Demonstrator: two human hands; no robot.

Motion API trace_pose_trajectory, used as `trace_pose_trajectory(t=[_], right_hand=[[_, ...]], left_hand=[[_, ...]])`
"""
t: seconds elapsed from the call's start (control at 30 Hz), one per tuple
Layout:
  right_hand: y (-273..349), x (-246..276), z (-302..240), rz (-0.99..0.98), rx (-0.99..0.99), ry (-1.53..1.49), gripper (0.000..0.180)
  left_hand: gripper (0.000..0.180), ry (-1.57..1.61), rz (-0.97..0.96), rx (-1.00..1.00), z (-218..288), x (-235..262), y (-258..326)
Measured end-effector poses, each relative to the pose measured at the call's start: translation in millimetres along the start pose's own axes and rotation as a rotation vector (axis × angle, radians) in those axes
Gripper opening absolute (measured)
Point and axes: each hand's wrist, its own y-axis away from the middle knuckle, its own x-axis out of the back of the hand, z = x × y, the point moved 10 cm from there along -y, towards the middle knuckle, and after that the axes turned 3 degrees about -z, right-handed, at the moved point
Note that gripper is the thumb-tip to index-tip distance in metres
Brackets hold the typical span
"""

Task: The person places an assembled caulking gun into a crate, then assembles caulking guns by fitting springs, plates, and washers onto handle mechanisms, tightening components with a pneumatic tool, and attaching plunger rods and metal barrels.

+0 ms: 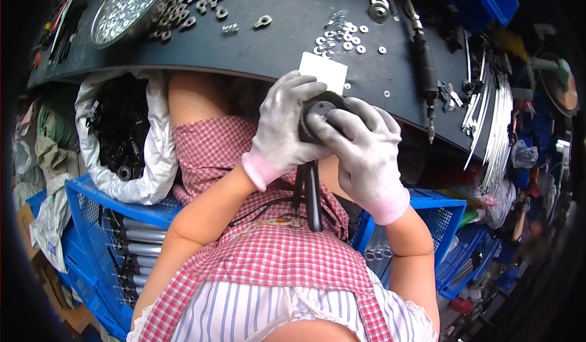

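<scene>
Black part (307, 133) is in air, on near side of table (274, 46), held between two gloved hands. Far end is thick and round, with greyish round face (319, 107) turned upward (fingers cover much of it, so exact form cannot be told). From there, two black bars (313, 198) extend toward near side; right one looks thicker, smooth, with blunt end. Left hand (290, 119) grips round end from left, right hand (367, 150) from right, its fingers across face.
</scene>
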Motion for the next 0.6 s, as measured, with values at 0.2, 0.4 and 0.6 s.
trace_pose_trajectory(t=[0.2, 0.4, 0.6], right_hand=[[29.7, 28.1, 187.3, 0.09, -0.756, 0.58, 0.063], [47.9, 7.9, 261.5, 0.073, -1.085, 0.326, 0.053], [83.2, 36.6, 222.9, 0.711, -0.917, -0.797, 0.047]], left_hand=[[0.083, 0.007, -0.103, 0.151, -3.0, -1.1, 9.1], [0.078, 0.008, -0.016, 0.105, -3.3, -4.1, 5.0], [0.078, 0.062, 0.018, 0.115, -13.5, -5.5, 6.7]])
